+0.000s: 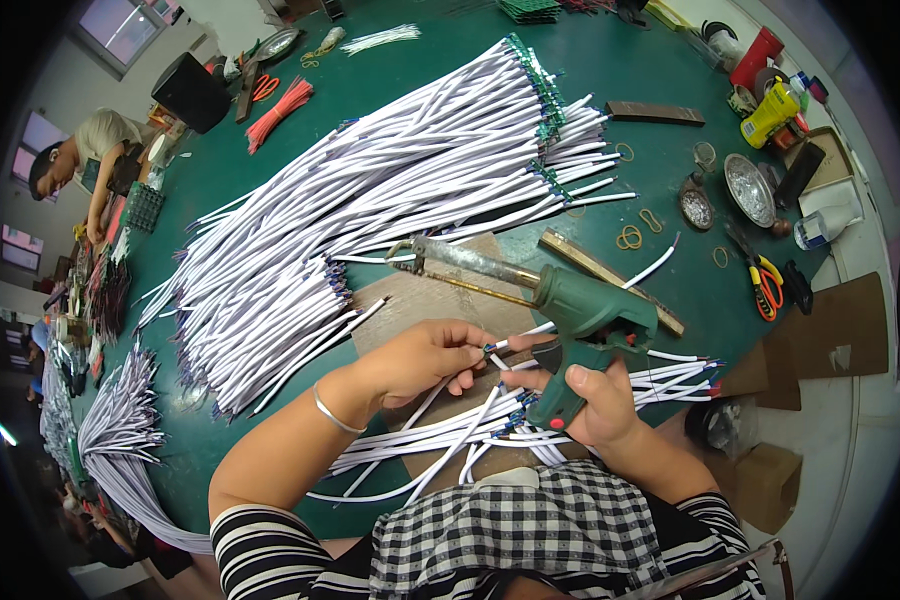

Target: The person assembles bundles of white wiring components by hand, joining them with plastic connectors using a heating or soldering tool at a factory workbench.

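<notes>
My left hand [425,358] pinches the coloured end of a white cable [526,333] between thumb and fingers. My right hand [595,402] grips the handle of a green soldering gun [570,310]; its long metal barrel [460,262] points to the upper left over a piece of brown cardboard [410,300]. Below both hands, several white cables [450,435] lie fanned across the table's near edge. A silver bangle sits on my left wrist.
A big pile of white cables [390,190] covers the green table [220,180]. At right lie scissors [765,285], rubber bands [630,237], metal dishes [750,190], bottles and a wooden strip [610,275]. Another person [90,150] works at far left.
</notes>
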The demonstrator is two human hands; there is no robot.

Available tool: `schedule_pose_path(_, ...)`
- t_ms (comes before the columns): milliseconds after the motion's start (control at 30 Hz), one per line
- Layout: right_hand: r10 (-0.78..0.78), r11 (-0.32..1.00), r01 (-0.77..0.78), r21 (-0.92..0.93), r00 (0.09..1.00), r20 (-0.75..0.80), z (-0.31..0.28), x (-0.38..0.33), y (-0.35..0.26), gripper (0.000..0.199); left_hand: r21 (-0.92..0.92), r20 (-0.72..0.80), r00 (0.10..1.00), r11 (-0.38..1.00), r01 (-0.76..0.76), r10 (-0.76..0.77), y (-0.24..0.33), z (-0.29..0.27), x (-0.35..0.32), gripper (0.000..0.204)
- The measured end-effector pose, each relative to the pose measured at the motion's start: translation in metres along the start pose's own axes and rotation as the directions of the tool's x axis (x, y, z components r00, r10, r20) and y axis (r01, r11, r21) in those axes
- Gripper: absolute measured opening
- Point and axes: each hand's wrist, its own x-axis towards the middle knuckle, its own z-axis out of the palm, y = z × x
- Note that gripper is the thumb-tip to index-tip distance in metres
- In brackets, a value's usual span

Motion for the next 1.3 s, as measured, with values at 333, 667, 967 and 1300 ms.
schedule_pose_path(333,-0.042,0.999,0.042,-0.008,0.998,-0.053,-0.003,0.024,0.012,0.061,-0.277,-0.102,0.990,0.959,0.068,-0.099,-0.019,-0.001,-0.006,0.018)
schedule_pose_path(667,0.249,0.968,-0.252,-0.010,0.961,-0.120,-0.012,0.016,0.017,0.067,-0.014,-0.427,0.894,0.987,-0.159,0.138,-0.030,0.020,-0.005,0.011)
schedule_pose_path(967,0.143,0.990,-0.143,0.014,0.990,-0.018,-0.010,0.018,0.019,0.066,0.788,-0.349,0.710,0.601,-0.130,0.611,-0.028,0.017,-0.006,0.010)
schedule_pose_path(1300,0.172,0.968,-0.169,-0.186,0.985,0.001,-0.017,0.011,0.026,0.067,0.814,-0.339,0.675,0.564,-0.138,0.655,-0.031,0.017,-0.003,0.010)
